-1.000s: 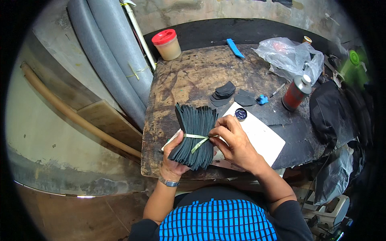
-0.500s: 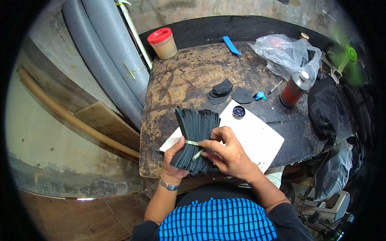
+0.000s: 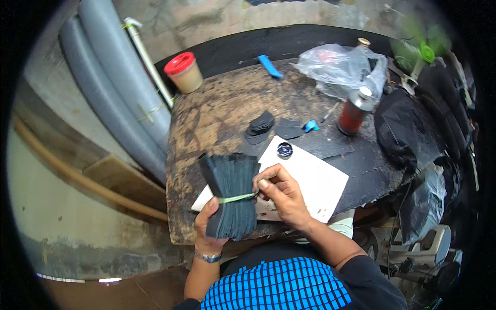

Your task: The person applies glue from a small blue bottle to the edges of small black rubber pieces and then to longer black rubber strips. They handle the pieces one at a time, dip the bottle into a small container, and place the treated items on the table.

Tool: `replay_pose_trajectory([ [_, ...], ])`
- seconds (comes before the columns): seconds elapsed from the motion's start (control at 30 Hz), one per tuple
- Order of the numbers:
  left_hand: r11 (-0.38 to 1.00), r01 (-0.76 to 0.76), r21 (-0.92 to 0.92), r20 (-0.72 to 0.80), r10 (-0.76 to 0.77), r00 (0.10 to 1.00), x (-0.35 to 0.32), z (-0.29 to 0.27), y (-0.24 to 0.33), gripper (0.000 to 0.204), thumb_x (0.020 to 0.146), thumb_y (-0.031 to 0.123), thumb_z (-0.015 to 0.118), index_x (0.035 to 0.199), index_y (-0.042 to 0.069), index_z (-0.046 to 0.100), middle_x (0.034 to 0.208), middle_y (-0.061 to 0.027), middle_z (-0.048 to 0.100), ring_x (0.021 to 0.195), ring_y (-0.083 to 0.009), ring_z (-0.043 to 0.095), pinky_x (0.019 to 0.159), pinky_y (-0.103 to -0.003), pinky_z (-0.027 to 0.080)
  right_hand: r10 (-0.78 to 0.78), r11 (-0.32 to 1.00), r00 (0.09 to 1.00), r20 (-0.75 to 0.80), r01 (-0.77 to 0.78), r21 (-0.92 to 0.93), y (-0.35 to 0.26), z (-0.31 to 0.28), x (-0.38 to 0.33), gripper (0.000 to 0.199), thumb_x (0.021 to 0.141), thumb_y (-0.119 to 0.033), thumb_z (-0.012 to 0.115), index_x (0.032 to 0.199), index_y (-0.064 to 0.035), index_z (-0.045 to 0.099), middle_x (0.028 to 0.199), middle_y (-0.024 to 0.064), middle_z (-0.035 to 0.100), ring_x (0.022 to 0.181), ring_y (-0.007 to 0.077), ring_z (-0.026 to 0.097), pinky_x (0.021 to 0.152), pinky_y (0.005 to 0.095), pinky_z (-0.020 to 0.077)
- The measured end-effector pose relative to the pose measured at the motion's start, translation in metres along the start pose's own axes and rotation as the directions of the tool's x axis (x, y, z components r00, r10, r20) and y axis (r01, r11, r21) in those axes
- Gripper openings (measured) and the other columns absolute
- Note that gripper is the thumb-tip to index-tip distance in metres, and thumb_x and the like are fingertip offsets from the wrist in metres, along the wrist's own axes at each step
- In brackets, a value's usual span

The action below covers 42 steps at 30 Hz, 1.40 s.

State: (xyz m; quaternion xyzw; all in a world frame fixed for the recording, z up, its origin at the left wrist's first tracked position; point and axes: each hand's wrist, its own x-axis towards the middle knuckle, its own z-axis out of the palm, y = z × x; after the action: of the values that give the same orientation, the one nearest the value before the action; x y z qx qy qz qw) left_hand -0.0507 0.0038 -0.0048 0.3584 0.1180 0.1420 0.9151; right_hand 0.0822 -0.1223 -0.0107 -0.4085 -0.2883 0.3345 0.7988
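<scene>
I hold a thick bundle of dark flat strips over the near edge of the worn round table. My left hand grips the bundle's lower end from below. A light green band runs around its middle. My right hand pinches that band at the bundle's right side. Under the bundle lies a white sheet.
On the table are a small dark round lid, a heap of dark cut pieces, a red spray can, a clear plastic bag, a blue tool and a red-lidded jar. Grey pipes stand at the left.
The bundle has swung from leaning right to nearly upright. My right hand has shifted from across the bundle to its right side, pulling the green band taut.
</scene>
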Motion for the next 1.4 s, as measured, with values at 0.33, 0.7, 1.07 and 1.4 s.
replay_pose_trajectory([
  [0.33,0.997,-0.066,0.037,-0.204,0.072,0.976,0.003,0.001,-0.001,0.055,0.09,0.036,0.051,0.121,-0.01,0.052,0.104,-0.0228,0.065,0.091,-0.0333,0.066,0.083,-0.042,0.053,-0.078,0.782,0.946,0.315,0.254,-0.569,-0.039,-0.023,-0.004,0.011,0.093,-0.007,0.058,0.1,0.0011,0.057,0.087,0.0094,0.06,0.079,0.0197,0.061,0.072,0.0313,0.0487],
  [0.7,0.999,-0.003,0.043,-0.151,0.01,0.988,0.009,-0.021,-0.01,0.082,0.091,0.054,0.045,0.139,-0.011,0.033,0.119,-0.0331,0.054,0.096,-0.037,0.061,0.077,-0.045,0.056,-0.572,0.505,0.542,-0.615,-0.358,-0.785,-0.128,-0.282,0.031,0.027,0.096,-0.003,0.043,0.115,0.0022,0.061,0.086,0.0075,0.064,0.072,0.0103,0.057,0.064,0.0239,0.0476],
  [1.07,0.984,0.151,-0.095,-0.06,-0.157,0.986,0.019,-0.024,-0.001,0.066,0.094,0.042,0.04,0.144,-0.001,0.032,0.123,-0.0237,0.053,0.104,-0.0373,0.054,0.089,-0.05,0.046,-0.236,0.419,0.711,-0.662,-0.54,-0.73,-0.156,-0.366,0.174,0.076,0.084,-0.018,0.067,0.148,-0.0038,0.027,0.136,0.0273,0.049,0.119,0.0355,0.054,0.089,0.0422,0.0502],
  [1.4,0.978,0.183,-0.104,-0.32,-0.207,0.925,0.04,0.009,-0.005,0.05,0.098,0.03,0.039,0.141,0.005,0.037,0.108,-0.017,0.058,0.088,-0.0339,0.055,0.079,-0.046,0.047,0.247,-0.722,0.953,-0.174,0.061,-0.69,-0.287,-0.388,0.155,0.015,0.073,-0.004,0.059,0.072,0.0043,0.071,0.075,0.0235,0.069,0.066,0.029,0.07,0.056,0.041,0.0529],
])
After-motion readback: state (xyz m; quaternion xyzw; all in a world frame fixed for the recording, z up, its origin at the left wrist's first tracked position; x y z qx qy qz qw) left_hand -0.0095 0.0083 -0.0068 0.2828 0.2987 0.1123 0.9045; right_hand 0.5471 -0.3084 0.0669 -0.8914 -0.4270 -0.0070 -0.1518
